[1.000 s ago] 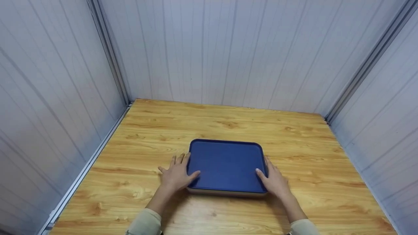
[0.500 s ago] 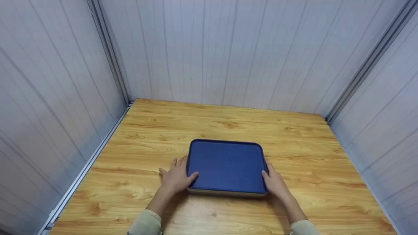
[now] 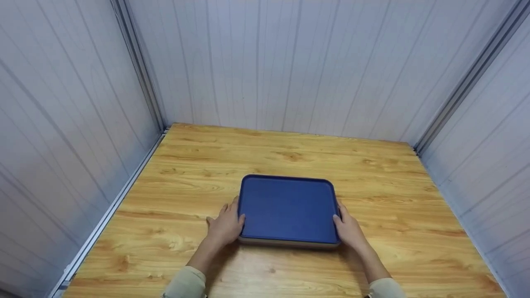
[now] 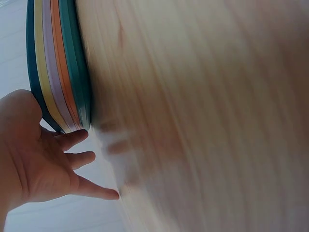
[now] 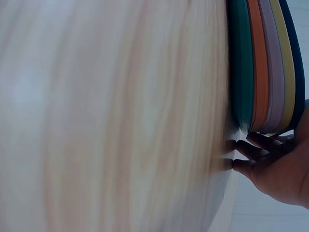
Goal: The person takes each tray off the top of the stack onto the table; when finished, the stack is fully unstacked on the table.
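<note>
A stack of several rectangular trays lies on the wooden table, with a dark blue tray [image 3: 287,209] on top. Side on, the left wrist view shows its layers: blue, a yellow tray [image 4: 44,63], a pale purple tray [image 4: 55,63], an orange tray [image 4: 64,63] and a green tray [image 4: 77,67] lowest. My left hand [image 3: 222,228] touches the left side, thumb at the rim and other fingers spread and fairly straight. On the right side rests my right hand [image 3: 352,232], thumb along the rim, fingers reaching down beside the layers. Some fingertips are hidden behind the stack.
The wood-grain table [image 3: 285,155] extends around the stack. White panelled walls [image 3: 265,66] enclose it at the back and both sides, with metal posts [image 3: 138,66] in the corners.
Both thumbs have drawn back from the blue tray's surface to its rim. The left hand's fingers have come closer together. The stack stays in practically the same place.
</note>
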A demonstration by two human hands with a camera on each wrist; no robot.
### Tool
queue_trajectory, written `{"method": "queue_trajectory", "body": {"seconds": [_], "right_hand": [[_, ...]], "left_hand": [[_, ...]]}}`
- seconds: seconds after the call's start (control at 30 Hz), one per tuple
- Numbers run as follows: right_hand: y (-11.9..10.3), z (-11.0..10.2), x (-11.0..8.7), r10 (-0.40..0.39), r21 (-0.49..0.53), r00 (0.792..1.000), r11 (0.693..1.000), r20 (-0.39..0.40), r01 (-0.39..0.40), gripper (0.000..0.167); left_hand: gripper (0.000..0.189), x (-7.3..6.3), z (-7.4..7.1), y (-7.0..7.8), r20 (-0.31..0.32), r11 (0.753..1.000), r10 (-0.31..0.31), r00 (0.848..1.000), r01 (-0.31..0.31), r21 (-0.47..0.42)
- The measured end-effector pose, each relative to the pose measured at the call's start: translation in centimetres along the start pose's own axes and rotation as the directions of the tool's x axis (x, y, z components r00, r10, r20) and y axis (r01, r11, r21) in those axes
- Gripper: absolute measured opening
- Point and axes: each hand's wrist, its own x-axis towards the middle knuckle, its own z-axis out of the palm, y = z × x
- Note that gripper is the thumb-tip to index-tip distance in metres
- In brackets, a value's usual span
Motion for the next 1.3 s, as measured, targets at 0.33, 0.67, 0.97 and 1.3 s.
{"method": "queue_trajectory", "body": {"seconds": [0.33, 0.67, 0.97, 1.3], "right_hand": [[0.03, -0.22, -0.09, 0.022, 0.012, 1.0, 1.0, 0.021, -0.023, 0.056], [-0.07, -0.37, -0.05, 0.016, 0.005, 1.0, 1.0, 0.024, -0.016, 0.056], [0.09, -0.43, -0.04, 0.003, 0.006, 0.999, 1.0, 0.042, -0.003, 0.057], [0.16, -0.46, 0.09, 0.01, 0.016, 0.998, 1.0, 0.057, -0.01, 0.057]], "left_hand": [[0.053, -0.1, 0.38, 0.3, -0.055, 0.997, 0.023, 0.998, -0.027, -0.071], [0.041, -0.09, 0.5, 0.49, -0.108, 0.997, 0.027, 0.994, -0.034, -0.068], [0.03, 0.06, 0.87, 0.48, -0.143, 0.996, 0.011, 0.99, -0.024, -0.09], [0.021, 0.11, 0.89, 0.51, -0.175, 0.993, 0.016, 0.985, -0.036, -0.111]]}}
